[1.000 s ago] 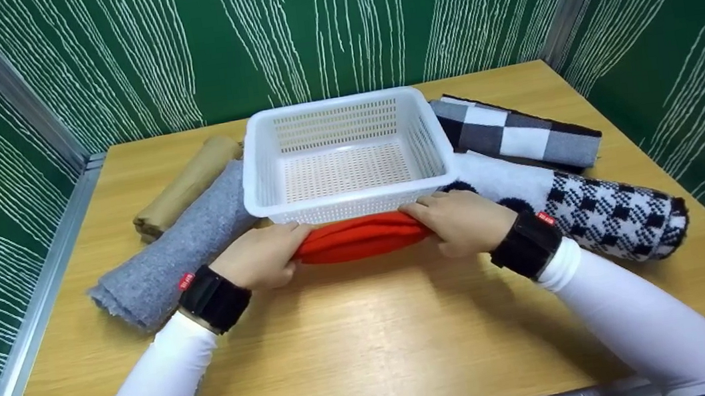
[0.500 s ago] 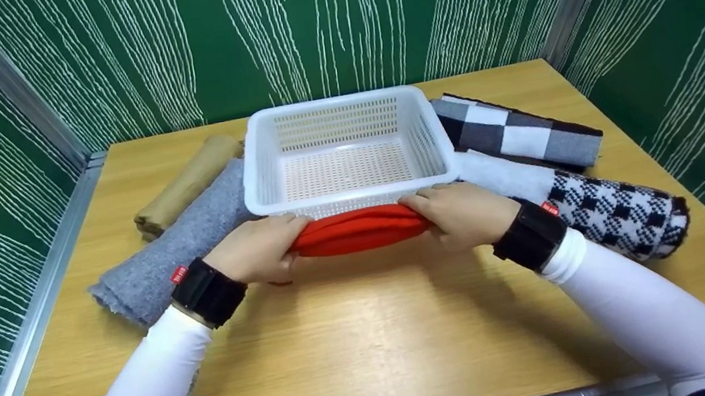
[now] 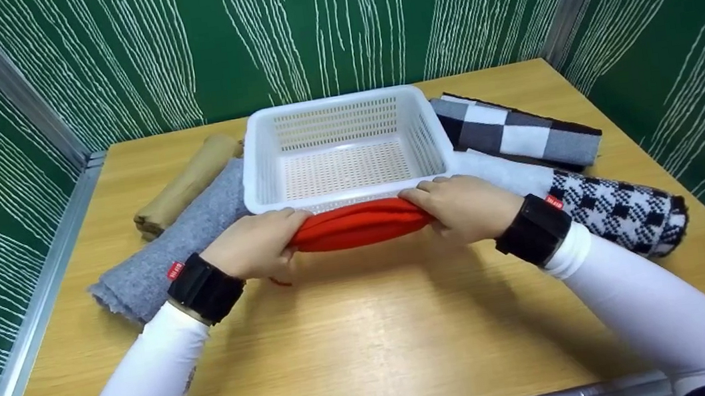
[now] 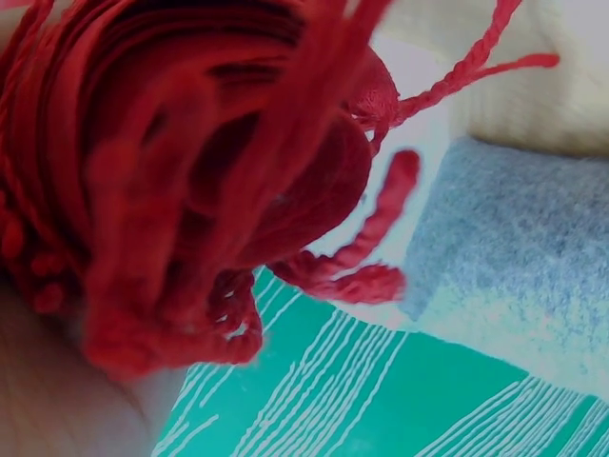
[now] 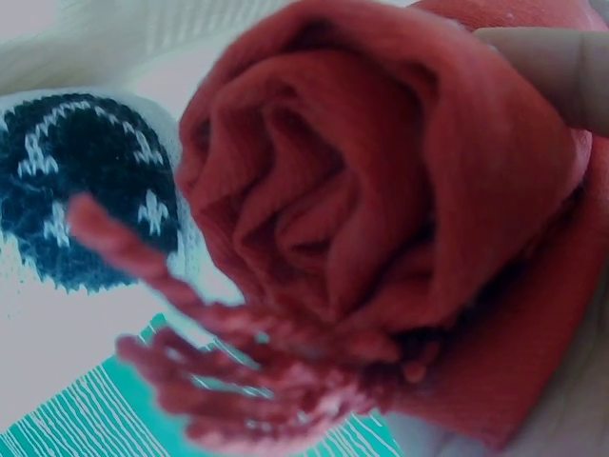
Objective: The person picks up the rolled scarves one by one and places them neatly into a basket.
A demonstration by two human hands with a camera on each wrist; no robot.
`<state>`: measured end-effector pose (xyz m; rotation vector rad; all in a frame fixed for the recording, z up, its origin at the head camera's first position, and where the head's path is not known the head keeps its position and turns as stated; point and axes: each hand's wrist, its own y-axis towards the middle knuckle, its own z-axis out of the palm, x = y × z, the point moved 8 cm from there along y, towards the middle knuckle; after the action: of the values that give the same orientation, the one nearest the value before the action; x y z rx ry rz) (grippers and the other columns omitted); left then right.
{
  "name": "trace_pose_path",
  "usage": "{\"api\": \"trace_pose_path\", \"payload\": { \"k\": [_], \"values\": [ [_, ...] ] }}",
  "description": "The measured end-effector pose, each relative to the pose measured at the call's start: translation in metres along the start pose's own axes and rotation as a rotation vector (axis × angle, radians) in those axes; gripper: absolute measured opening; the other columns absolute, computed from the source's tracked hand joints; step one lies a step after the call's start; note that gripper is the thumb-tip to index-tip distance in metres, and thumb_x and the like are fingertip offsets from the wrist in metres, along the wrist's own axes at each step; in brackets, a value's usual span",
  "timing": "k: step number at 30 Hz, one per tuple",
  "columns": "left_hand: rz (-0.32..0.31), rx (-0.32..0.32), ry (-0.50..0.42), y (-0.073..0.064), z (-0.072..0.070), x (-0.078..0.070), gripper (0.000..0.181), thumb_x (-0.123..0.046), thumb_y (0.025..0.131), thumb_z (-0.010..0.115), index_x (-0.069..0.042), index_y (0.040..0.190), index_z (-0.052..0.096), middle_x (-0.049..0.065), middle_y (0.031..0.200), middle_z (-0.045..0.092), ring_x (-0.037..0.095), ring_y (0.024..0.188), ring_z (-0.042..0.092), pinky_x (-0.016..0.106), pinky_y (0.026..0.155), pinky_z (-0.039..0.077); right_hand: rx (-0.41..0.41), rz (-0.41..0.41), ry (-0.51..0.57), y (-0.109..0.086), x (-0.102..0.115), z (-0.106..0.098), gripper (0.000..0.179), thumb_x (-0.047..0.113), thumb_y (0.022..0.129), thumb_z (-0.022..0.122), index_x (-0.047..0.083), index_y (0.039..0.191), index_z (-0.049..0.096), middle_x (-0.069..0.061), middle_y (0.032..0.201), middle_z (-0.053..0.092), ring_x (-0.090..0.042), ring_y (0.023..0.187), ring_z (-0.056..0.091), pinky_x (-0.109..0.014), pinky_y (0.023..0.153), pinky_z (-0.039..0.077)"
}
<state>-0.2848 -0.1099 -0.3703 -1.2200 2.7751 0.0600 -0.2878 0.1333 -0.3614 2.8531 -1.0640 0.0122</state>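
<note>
A rolled red scarf (image 3: pixel 359 225) with twisted fringe stretches between the two hands, just in front of a white plastic basket (image 3: pixel 352 195). My left hand (image 3: pixel 256 245) grips its left end, and my right hand (image 3: pixel 467 208) grips its right end. In the left wrist view, the scarf's coiled end (image 4: pixel 285 190) shows layered folds with fringe hanging loose. The right wrist view shows the other spiral end of the scarf (image 5: pixel 324 181), with a fingertip (image 5: pixel 547 76) laid over the roll. In the head view, most of the thumbs is hidden under the scarf.
Left of the basket lie a grey felt-like roll (image 3: pixel 176 243) and a tan roll (image 3: pixel 189 186). To the right are a folded black-and-white checked cloth (image 3: pixel 519 130) and a black-and-white patterned knit roll (image 3: pixel 620 211). Green walls enclose the wooden table (image 3: pixel 371 350).
Both hands have moved slightly forward and up with the red scarf, and the scarf now covers more of the basket's front side. The other rolls and the basket have stayed put.
</note>
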Motion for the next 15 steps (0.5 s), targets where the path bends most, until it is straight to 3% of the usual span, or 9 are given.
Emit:
{"api": "trace_pose_path", "payload": {
  "k": [15],
  "values": [
    [-0.028,0.01,0.026,0.0,-0.009,0.0,0.04,-0.006,0.095,0.066,-0.011,0.134,0.06,0.008,0.114,0.071,0.029,0.101,0.07,0.053,0.09,0.063,-0.019,-0.004,-0.039,-0.001,0.001,-0.013,0.055,0.003,0.082,0.073,0.002,0.135,0.06,-0.012,0.1,0.068,-0.032,0.082,0.066,-0.055,0.078,0.06]
  ]
}}
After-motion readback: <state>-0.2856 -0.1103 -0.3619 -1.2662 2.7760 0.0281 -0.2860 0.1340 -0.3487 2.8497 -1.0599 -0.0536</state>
